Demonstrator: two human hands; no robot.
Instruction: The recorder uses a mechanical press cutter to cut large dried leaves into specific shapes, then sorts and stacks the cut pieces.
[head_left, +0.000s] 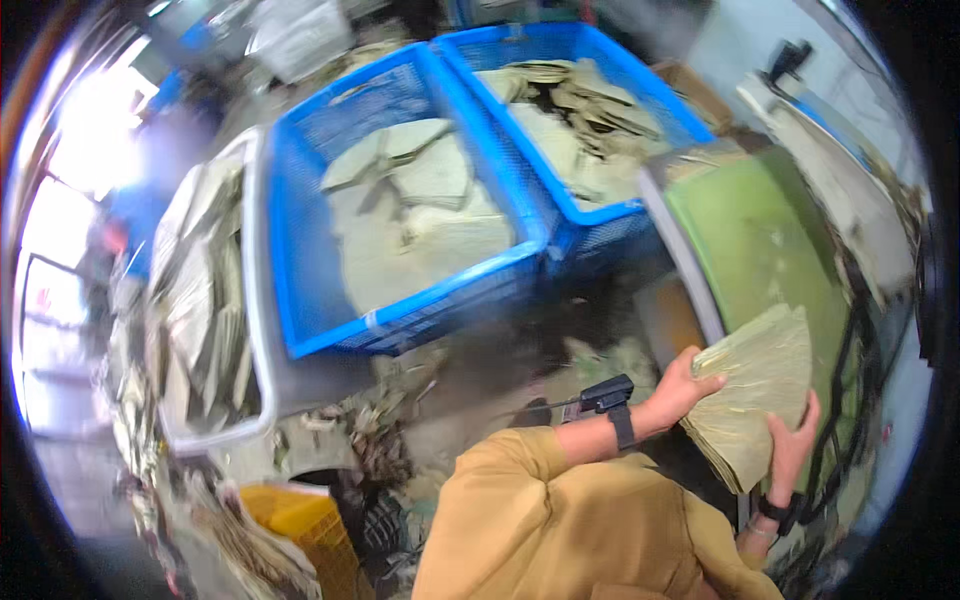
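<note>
Both my hands grip a fan-shaped stack of pale, creased sheets (757, 390), possibly paper or leaf. My left hand (681, 390) holds its left edge, with the thumb lying on top. At the lower right edge is my right hand (793, 442), fingers and thumb spread around the side. The stack is tilted, and its layered edges show on the lower left. Beneath and beyond it lies a green-topped work surface (750, 225) with a pale rim. Each wrist wears a black strap, and a small black device sits on the left one.
Two blue plastic crates (409, 334) (615, 214) hold similar pale stacks. A whitish bin (262, 315) with more sheets stands left of them. Scraps litter the floor (450, 390). A yellow crate (300, 517) is at the lower left, and dark cables (844, 375) run along the right.
</note>
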